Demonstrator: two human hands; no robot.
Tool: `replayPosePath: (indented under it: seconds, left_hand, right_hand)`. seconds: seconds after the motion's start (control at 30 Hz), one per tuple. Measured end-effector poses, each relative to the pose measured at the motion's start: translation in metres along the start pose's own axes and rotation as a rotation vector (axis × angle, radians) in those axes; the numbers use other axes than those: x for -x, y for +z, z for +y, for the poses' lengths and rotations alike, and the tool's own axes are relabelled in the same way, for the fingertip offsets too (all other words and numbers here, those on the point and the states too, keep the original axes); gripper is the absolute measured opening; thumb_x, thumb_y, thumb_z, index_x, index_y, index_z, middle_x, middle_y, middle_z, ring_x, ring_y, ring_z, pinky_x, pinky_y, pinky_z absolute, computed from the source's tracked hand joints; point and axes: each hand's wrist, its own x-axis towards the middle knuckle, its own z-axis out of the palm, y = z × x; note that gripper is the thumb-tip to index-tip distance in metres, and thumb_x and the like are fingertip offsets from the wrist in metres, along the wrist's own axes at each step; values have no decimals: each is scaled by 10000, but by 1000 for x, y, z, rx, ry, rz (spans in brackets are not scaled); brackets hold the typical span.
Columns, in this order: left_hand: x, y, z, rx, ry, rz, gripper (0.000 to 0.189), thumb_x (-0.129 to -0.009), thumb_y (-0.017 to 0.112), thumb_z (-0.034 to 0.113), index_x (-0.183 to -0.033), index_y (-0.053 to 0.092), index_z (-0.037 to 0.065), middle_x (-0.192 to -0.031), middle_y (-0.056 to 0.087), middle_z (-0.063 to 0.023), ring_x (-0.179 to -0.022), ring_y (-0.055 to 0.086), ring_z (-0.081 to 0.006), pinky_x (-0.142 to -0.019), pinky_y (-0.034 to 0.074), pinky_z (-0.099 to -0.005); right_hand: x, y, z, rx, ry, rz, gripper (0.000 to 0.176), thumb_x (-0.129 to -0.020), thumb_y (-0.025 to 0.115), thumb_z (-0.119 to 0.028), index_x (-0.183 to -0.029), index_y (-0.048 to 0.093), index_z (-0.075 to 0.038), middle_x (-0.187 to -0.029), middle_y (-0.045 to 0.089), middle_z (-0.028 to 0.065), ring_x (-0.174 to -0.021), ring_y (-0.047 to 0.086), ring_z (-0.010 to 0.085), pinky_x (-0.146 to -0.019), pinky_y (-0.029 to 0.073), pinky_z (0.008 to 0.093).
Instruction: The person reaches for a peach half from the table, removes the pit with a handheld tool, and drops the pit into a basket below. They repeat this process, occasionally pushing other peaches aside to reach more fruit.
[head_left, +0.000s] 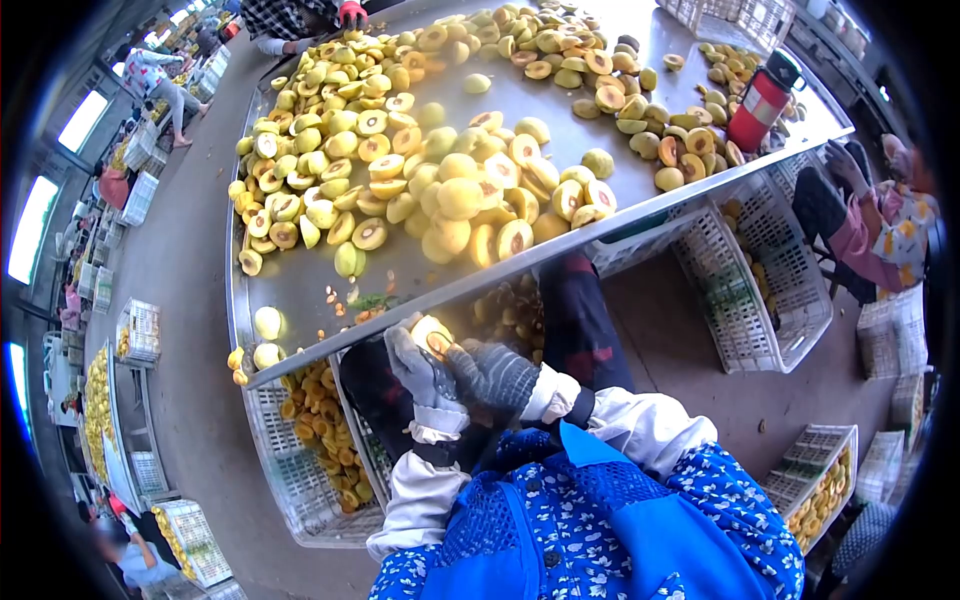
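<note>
Both my hands wear grey knit gloves and meet just below the near edge of a metal table [420,285]. My left hand [420,370] is closed around a yellow peach half [432,333], its cut face turned up. The curled fingers of my right hand [495,378] press against the pit area of that half; whether they hold a small tool cannot be made out. In front of my hands lies a big heap of halved peaches [370,150], many with brown pits showing. Small reddish pit pieces [340,303] and a green scrap [372,302] lie near the edge.
A white crate [275,445] holding peach halves stands by my left leg. More crates [745,310] stand under the table at right. A red bottle [762,105] is on the far right corner. Another person's red-gloved hand [352,14] works across the table; other people sit around.
</note>
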Motion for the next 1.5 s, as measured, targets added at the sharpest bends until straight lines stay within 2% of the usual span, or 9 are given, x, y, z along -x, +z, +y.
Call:
replayPosePath:
  seconds: [0.1, 0.23, 0.5, 0.93, 1.07, 1.13, 1.23, 1.33, 1.5]
  left_hand:
    - [1, 1, 1, -24, -8, -20, 424, -969, 361, 373, -981, 575, 6, -883, 616, -115, -769, 600, -207, -710, 513, -310]
    - [-1, -1, 7, 29, -139, -132, 429, -969, 332, 348, -901, 582, 6, -794, 640, -144, -694, 611, -216, -685, 510, -301]
    - [-12, -13, 20, -299, 36, -728, 462, -975, 420, 343, -826, 629, -41, -779, 668, -140, -705, 652, -190, -672, 516, -294]
    - [0, 4, 34, 332, -546, -441, 594, -929, 354, 547, -860, 617, 19, -745, 643, -183, -556, 597, -283, -497, 512, -367]
    - [7, 7, 38, 459, -621, -439, 568, -939, 345, 534, -920, 582, 17, -707, 626, -165, -528, 591, -258, -479, 511, -329]
    - [-3, 4, 39, 293, -446, -336, 545, -946, 373, 492, -913, 577, -13, -729, 636, -160, -572, 611, -256, -519, 532, -334]
    - [-23, -6, 48, 23, -159, -61, 445, -957, 409, 331, -806, 630, -24, -780, 655, -155, -660, 633, -257, -649, 520, -303]
    - [-6, -13, 76, -654, 701, -215, 378, -950, 416, 241, -788, 628, -27, -789, 658, -148, -723, 642, -267, -709, 505, -314]
    - [9, 0, 54, -644, 595, -186, 245, -902, 435, 140, -870, 637, 4, -846, 663, -128, -845, 642, -268, -776, 487, -314]
  right_hand:
    - [-3, -7, -2, -238, 238, -105, 393, -987, 352, -331, -1024, 569, -5, -859, 617, 211, -773, 602, 353, -699, 470, 419]
    - [-6, -25, -3, -777, 563, -300, 524, -975, 357, -467, -942, 605, -7, -704, 589, 61, -651, 510, 153, -635, 443, 308]
    - [1, -47, 17, -862, 715, -660, 584, -884, 413, -636, -746, 574, -92, -554, 517, 35, -425, 458, 121, -373, 339, 271]
    - [19, 0, 30, -1472, 496, -589, 477, -951, 404, -498, -857, 558, -56, -463, 473, 16, -319, 421, 98, -290, 307, 214]
    - [17, -25, 15, -998, 355, -484, 460, -943, 430, -488, -864, 585, -62, -557, 531, 36, -388, 472, 111, -337, 350, 245]
    - [12, -41, 7, -992, 578, -595, 445, -942, 438, -474, -867, 600, -66, -667, 606, 74, -462, 554, 153, -401, 419, 294]
    - [19, -39, 24, 33, 306, -380, 440, -939, 421, -423, -910, 592, -18, -770, 636, 218, -669, 627, 377, -631, 477, 472]
    - [36, -31, 26, 1, 330, -243, 399, -930, 442, -413, -874, 591, -47, -744, 620, 228, -725, 600, 414, -642, 453, 510]
    - [23, -10, 26, -149, 446, -89, 352, -943, 432, -362, -947, 571, -38, -831, 613, 255, -792, 577, 449, -678, 448, 520]
